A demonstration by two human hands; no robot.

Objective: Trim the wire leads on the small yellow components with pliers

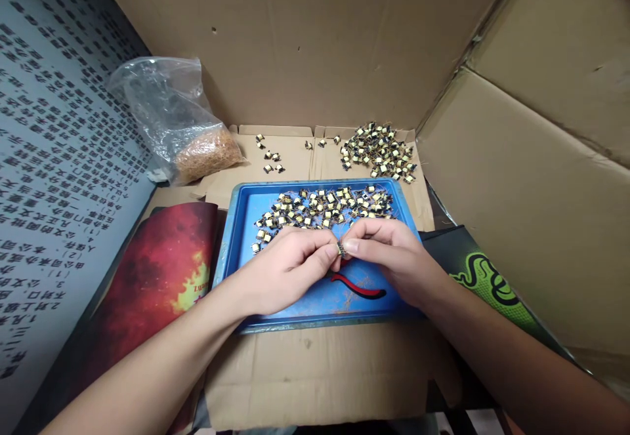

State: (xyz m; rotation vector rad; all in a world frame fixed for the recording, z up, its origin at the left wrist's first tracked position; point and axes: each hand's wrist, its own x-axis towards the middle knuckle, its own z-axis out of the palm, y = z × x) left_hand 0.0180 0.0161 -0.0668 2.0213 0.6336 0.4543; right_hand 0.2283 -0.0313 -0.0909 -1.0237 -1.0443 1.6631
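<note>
Between my fingertips, over the blue tray, is a small transformer with dark pins, mostly covered by the fingers. My left hand pinches it from the left, thumb on top. From the other side, the thumb and forefinger of my right hand close on the same piece. Many yellow-and-black transformers with thin copper leads lie heaped in the back of the tray. Beneath my hands rest pliers with red-and-black handles, their jaws hidden.
Behind the tray, a pile of similar transformers sits on cardboard, with several loose ones to its left. A clear plastic bag of copper-coloured wire stands at back left. Cardboard walls enclose the back and right.
</note>
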